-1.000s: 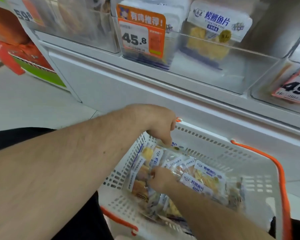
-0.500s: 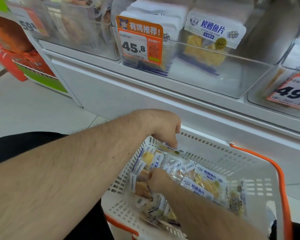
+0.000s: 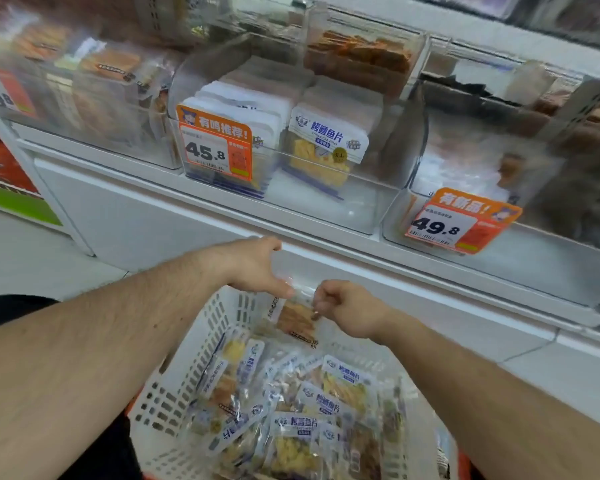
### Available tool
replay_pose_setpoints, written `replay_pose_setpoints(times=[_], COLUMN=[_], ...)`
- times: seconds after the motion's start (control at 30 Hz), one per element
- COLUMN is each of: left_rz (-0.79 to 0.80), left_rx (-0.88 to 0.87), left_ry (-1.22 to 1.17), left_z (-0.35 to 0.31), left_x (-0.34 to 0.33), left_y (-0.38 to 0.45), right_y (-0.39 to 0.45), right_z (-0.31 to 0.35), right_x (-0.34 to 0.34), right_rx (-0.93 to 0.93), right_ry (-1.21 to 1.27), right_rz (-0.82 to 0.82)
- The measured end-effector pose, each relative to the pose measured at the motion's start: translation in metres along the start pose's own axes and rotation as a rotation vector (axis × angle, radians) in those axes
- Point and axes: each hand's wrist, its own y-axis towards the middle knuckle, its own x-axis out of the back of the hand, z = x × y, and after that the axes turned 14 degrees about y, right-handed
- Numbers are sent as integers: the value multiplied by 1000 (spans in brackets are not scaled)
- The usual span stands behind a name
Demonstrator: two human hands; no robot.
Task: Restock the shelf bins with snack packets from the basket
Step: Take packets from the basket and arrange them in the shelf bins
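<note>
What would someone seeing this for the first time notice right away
First, the two bare hands meeting mid-frame: the left hand and right hand both pinch a clear packet of brown snack strips above the white basket full of packets. Next, the orange 45.8 price tag on the clear shelf bin holding white fish-snack packets, and the orange 49.8 tag to its right.

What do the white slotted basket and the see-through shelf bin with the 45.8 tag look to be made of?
White slotted basket: likely moulded plastic, matte, judging by its even rows of punched slots. See-through shelf bin: apparently clear rigid acrylic or similar plastic, glossy; the packets show through its front and its edges catch light.
</note>
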Motion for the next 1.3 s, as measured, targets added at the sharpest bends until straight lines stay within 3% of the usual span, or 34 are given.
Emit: replay_pose_setpoints(times=[0.3,0.4,0.53,0.67,0.83,1.0,1.17,1.3], left_rz=[-174,-256,-334,-403,-519,-693,-1077,-991], left_rx=[-188,-191,-207,-292,-398,-413,-315,-133], left_ry=[-559,-611,-650,-686,-712,-431,191,194], left_z=[-38,-54,-81,-122,-173,-213,-215,-207], left_x=[-13,-12,-11,-6,19,48,66,71], left_y=[-20,-24,-23,-18,-8,5,32,52], right_y=[-65,-84,-106,-127,-145,-165,-179,-160], right_z=[34,48,62,73,70,74,70,54], right_x=[71,84,101,113,144,183,228,258], right_rx=[90,71,49,112,160,146,223,141], right_ry=[102,-21,-514,-483,-396,-376,-471,-570], right_rz=[-121,-180,-400,-464,-686,-809,-1050,-1082])
